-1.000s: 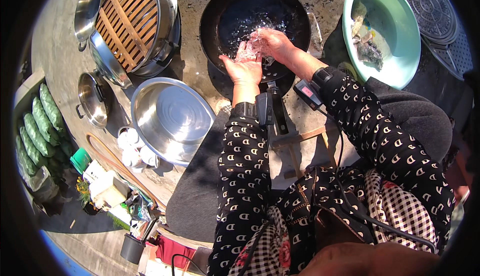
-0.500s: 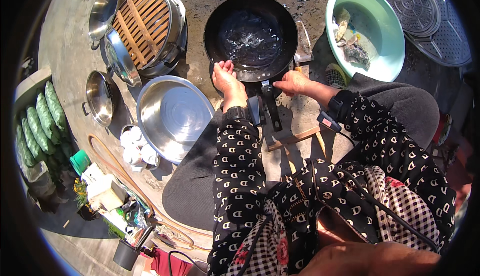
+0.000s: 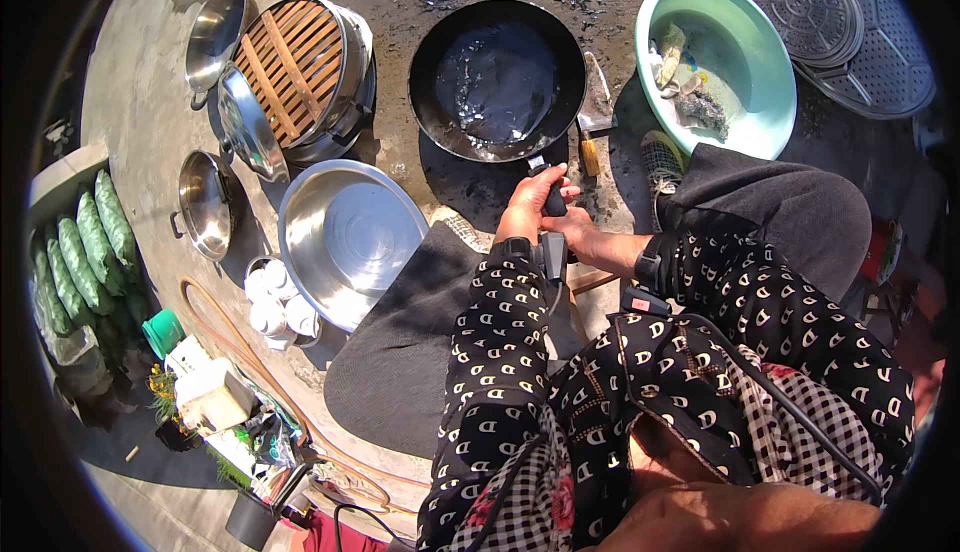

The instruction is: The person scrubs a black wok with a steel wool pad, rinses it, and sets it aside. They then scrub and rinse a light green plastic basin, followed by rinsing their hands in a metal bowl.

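A black frying pan [image 3: 430,82] with water in it stands in front of me, its handle [image 3: 554,202] pointing toward me. My left hand [image 3: 527,207] is closed around the handle from the left side. Lower down, my right hand [image 3: 582,227] also grips the handle, close against the left; its fingers are partly hidden. To the right of the pan lies a flat metal spatula [image 3: 594,102] with a wooden handle [image 3: 590,157].
Left of my hands sits a wide steel basin [image 3: 385,202]. A green tub [image 3: 765,82] with water and scrubbing things stands at the right, beside round perforated steamer plates [image 3: 800,12]. Far left are a slatted wooden rack [image 3: 295,67], a steel wok [image 3: 212,37] and white cups [image 3: 275,297].
Both hands have moved from the pan's near rim and beside its handle onto the handle itself. The pan sits slightly lower in view, and its water looks calmer.
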Tool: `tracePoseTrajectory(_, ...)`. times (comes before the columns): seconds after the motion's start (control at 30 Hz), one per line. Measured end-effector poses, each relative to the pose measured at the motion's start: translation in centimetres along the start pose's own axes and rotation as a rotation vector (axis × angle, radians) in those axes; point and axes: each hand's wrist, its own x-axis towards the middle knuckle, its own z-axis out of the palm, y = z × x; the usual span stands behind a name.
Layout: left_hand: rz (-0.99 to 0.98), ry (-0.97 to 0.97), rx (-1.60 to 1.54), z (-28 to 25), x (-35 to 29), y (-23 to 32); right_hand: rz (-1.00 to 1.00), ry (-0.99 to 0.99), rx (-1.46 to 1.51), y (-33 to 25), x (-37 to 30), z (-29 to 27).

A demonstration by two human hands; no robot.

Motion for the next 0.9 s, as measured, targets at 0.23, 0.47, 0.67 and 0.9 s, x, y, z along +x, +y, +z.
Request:
tracePoseTrajectory(0.23, 0.237, 0.161, -0.036, 3.5, 0.3, -3.0, -0.008, 0.125, -0.235, -0.4, -0.5, -2.1)
tracePoseTrajectory(0.47, 0.318, 0.237, 0.027, 2.5, -0.1, -0.6, -0.085, 0.045, -0.248, -2.5, 0.3, -1.1)
tracePoseTrajectory(0.67, 0.371, 0.108, -0.065, 5.4, -0.8, 2.1, -0.178, 0.169, -0.376, -6.1, -0.4, -1.7)
tracePoseTrajectory(0.9, 0.457, -0.010, -0.266, 8.6, -3.8, 3.2, -0.542, 0.327, -0.807, -10.8, -4.6, -3.0)
